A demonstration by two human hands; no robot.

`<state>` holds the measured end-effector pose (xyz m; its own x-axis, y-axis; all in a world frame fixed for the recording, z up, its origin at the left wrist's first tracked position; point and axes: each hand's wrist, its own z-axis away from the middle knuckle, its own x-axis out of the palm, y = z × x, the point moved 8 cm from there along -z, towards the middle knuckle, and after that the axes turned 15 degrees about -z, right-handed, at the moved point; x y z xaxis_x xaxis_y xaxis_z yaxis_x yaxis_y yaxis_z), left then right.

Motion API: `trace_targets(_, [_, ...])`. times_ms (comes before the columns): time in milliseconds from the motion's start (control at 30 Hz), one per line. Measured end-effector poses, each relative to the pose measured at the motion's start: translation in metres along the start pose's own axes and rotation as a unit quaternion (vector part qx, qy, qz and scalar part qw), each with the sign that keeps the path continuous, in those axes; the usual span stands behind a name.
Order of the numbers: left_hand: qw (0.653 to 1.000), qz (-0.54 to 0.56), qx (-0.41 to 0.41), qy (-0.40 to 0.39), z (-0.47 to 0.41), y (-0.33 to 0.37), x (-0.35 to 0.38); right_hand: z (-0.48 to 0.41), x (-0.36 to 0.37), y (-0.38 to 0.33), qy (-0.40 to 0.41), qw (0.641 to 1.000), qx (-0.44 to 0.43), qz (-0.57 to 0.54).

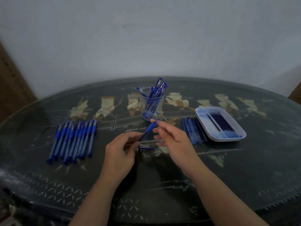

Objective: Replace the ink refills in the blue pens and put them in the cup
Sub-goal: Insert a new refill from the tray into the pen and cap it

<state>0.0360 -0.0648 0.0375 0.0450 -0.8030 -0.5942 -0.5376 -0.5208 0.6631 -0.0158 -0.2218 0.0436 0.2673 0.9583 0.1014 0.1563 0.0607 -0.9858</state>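
A blue pen (149,129) is held slanted above the table's middle. My left hand (121,150) grips its lower barrel, and my right hand (172,137) pinches its upper tip end with thumb and forefinger. A blue pen cap (146,147) lies on the table just under the hands. Behind them stands a clear cup (152,103) with several blue pens upright in it. A row of several blue pens (73,139) lies to the left. A white tray (219,124) holding refills sits to the right, with a loose pile of refills (193,131) beside it.
The dark oval glass-topped table (244,168) with a painted pattern curves away at its near and far edges. A pale wall rises behind it. Something brown (11,82) stands at the far left beside the table.
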Motion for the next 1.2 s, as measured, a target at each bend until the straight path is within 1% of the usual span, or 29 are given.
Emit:
trace_targets(67, [1.000, 0.008, -0.030, 0.002, -0.001, -0.005, -0.001, -0.001, -0.001, 0.002, -0.005, 0.999, -0.011, 0.048])
trace_targets(167, [0.997, 0.024, -0.066, 0.016, -0.001, -0.013, -0.003, -0.004, -0.005, 0.005, 0.008, 0.986, -0.050, 0.161])
trace_targets(333, [0.989, 0.057, -0.123, 0.051, 0.000, -0.023, -0.009, -0.006, 0.000, 0.028, 0.001, 0.947, -0.094, 0.307])
trace_targets(400, [0.987, 0.061, -0.137, 0.056, 0.000, -0.027, -0.009, -0.004, 0.005, 0.029, -0.006, 0.926, -0.135, 0.353])
trace_targets(500, [0.986, 0.066, -0.144, 0.051, 0.001, -0.029, -0.008, 0.001, 0.019, 0.022, -0.024, 0.902, -0.206, 0.380])
trace_targets(600, [0.987, 0.067, -0.139, 0.048, 0.000, -0.026, -0.008, 0.002, 0.030, 0.024, -0.044, 0.893, -0.210, 0.395])
trace_targets(700, [0.987, 0.071, -0.139, 0.046, 0.000, -0.026, -0.007, 0.003, 0.032, 0.027, -0.045, 0.888, -0.217, 0.403])
trace_targets(833, [0.988, 0.067, -0.128, 0.045, 0.000, -0.025, -0.006, 0.002, 0.029, 0.029, -0.033, 0.892, -0.228, 0.388])
trace_targets(900, [0.990, 0.061, -0.117, 0.042, -0.001, -0.024, -0.006, 0.000, 0.027, 0.028, -0.029, 0.908, -0.219, 0.357])
trace_targets(933, [0.991, 0.058, -0.110, 0.039, -0.001, -0.024, -0.006, -0.001, 0.024, 0.025, -0.019, 0.922, -0.205, 0.327])
trace_targets(1033, [0.995, 0.046, -0.088, 0.026, -0.001, -0.021, -0.004, -0.007, 0.002, 0.006, 0.040, 0.968, -0.139, 0.205])
trace_targets(1100, [0.997, 0.029, -0.064, 0.021, -0.002, -0.017, -0.003, -0.008, -0.013, -0.009, 0.070, 0.989, -0.096, 0.089])
trace_targets(1200, [0.999, 0.002, -0.036, 0.010, -0.003, -0.013, 0.000, -0.002, -0.025, -0.034, 0.076, 0.990, -0.096, -0.074])
